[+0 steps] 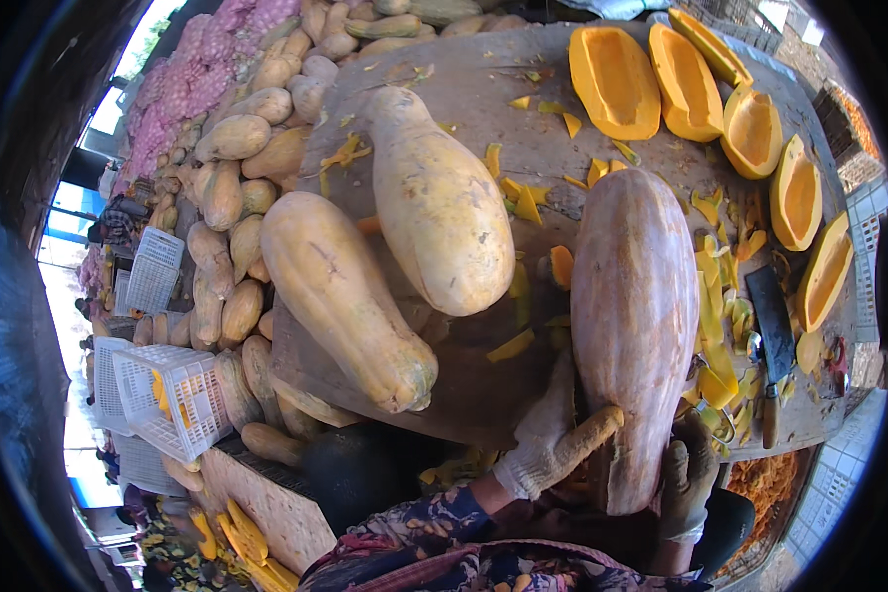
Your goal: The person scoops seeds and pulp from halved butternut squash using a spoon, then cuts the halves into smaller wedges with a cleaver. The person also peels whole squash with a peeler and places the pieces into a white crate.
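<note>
A large pale-brown winter squash (633,311) lies lengthwise, its narrow end over the near table edge. My left hand (551,448), in a soiled knit glove, grips its left side with the thumb across the top. On the other side, my right hand (687,477), gloved too, is against the narrow end; some of its fingers are in shadow. To the left rest two whole tan squashes, one farther back (440,214) and one nearer (344,296). A metal peeler (714,418), partly hidden among peelings, lies just beyond my right hand.
A cleaver (771,325) lies at the right among yellow peelings (714,318). Hollowed orange squash halves (614,81) line the far right table (481,81) edge. Whole squashes (222,196) are heaped at left, near a white plastic crate (170,399). Orange shreds (762,488) fill a container below right.
</note>
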Demonstrator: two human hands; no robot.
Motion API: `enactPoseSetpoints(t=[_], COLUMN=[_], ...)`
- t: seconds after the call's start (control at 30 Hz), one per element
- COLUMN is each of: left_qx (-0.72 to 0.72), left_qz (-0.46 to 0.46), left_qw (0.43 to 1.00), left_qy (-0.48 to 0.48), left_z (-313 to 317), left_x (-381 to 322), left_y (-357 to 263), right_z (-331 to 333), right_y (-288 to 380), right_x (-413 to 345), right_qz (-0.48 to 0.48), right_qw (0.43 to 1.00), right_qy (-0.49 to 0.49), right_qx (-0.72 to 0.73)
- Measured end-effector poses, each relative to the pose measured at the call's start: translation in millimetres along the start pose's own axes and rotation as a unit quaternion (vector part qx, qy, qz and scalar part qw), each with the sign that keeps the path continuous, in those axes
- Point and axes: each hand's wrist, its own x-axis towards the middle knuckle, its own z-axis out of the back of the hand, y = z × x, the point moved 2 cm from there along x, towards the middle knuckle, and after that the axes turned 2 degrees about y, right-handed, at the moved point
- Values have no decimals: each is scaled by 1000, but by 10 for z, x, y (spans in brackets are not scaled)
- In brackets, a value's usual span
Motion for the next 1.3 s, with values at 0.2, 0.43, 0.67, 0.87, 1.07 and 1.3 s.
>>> enactPoseSetpoints(t=[0.2, 0.43, 0.67, 0.87, 1.07, 1.3], left_qx=[137, -258, -364, -464, -316, -388], left_qz=[-170, -157, 21, -158, -140, -194], left_qw=[970, 881, 853, 809, 854, 825], left_qy=[-109, -365, -373, -324, -389, -362], left_z=[176, 1543, 2711, 2929, 2759, 3145], left_x=[-369, -1129, -709, -312, -65, -717], left_y=[-151, -585, 203, 481, 473, 514], right_z=[-51, -998, -2799, -3725, -3704, -4000], right_y=[193, 1207, 1660, 1901, 1592, 1678], right_x=[-65, -450, 771, 881, 1082, 296], right_qz=[202, 342, 232, 166, 51, 157], right_qw=[968, 937, 919, 914, 902, 904], right_qy=[-102, 68, 247, 346, 407, 394], right_qx=[-103, 5, -201, -128, 134, 54])
